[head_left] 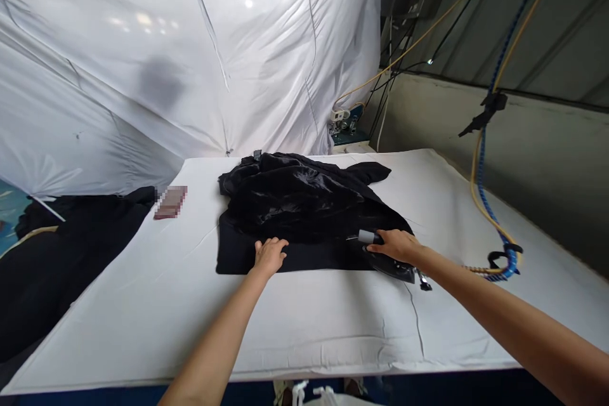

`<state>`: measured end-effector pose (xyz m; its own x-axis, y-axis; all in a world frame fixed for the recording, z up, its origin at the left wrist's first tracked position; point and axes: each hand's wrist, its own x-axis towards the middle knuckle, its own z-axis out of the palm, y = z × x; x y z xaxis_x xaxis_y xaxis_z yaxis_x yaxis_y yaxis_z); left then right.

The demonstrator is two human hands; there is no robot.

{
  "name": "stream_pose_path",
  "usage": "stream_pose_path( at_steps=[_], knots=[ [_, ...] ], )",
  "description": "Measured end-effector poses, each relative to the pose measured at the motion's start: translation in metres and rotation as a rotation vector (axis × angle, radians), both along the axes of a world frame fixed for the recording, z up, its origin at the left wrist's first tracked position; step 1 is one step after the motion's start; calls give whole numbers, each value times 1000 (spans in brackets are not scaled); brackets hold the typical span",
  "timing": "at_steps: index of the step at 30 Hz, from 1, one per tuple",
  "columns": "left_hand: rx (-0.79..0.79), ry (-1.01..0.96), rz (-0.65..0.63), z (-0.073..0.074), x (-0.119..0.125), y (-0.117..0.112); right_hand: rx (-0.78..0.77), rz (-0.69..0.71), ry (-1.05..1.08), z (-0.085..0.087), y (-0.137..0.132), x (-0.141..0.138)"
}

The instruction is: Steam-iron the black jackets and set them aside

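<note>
A black garment (pixel 304 209) lies bunched on the white padded table (pixel 304 323), its near edge spread flat. My left hand (pixel 269 254) rests flat on that near edge, fingers stretched out. My right hand (pixel 397 245) is wrapped round the handle of a black iron (pixel 387 260), which sits on the garment's right corner. The iron's cord runs back along my right forearm.
A blue hose and a yellow cable (pixel 495 228) hang at the right and loop onto the table. White sheeting (pixel 190 57) hangs behind. A heap of dark cloth (pixel 57 260) lies left of the table. A small reddish item (pixel 170 202) sits at the left edge.
</note>
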<state>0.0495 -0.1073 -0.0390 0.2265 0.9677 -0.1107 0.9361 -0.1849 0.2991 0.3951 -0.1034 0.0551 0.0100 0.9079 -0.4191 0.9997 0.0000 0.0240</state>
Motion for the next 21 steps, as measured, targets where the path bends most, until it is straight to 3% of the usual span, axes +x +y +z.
stream_pose_path(
  at_steps=[6,9,13,17,21],
  knots=[
    [-69,145,12,3,20,10,-53,254,39,-7,-11,-36],
    [-113,187,33,2,22,15,-45,302,52,-9,-6,-52],
    [-37,119,79,-2,21,16,-5,314,25,-8,3,-60],
    [124,-1,180,-3,27,12,-15,303,46,-7,10,-51],
    [204,-67,236,3,41,5,-24,291,48,-11,10,-15]
  ],
)
